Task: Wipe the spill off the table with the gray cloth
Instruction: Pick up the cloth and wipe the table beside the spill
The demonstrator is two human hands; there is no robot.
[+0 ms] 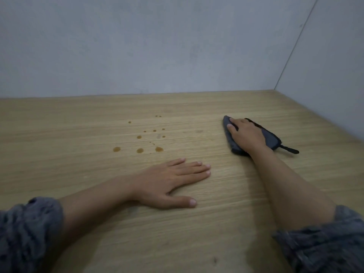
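Several brown drops of spill [140, 150] dot the wooden table [78, 123] left of centre. A folded gray cloth [269, 139] lies on the table at the right, with a dark loop sticking out at its near right corner. My right hand [246, 134] lies on top of the cloth, fingers curled over its far left edge, well to the right of the drops. My left hand [173, 180] rests flat on the table, palm down and fingers spread, just in front of the spill and holding nothing.
A gray wall [157, 46] runs along the table's far edge, and a second wall [334, 66] closes the right side, forming a corner at the back right.
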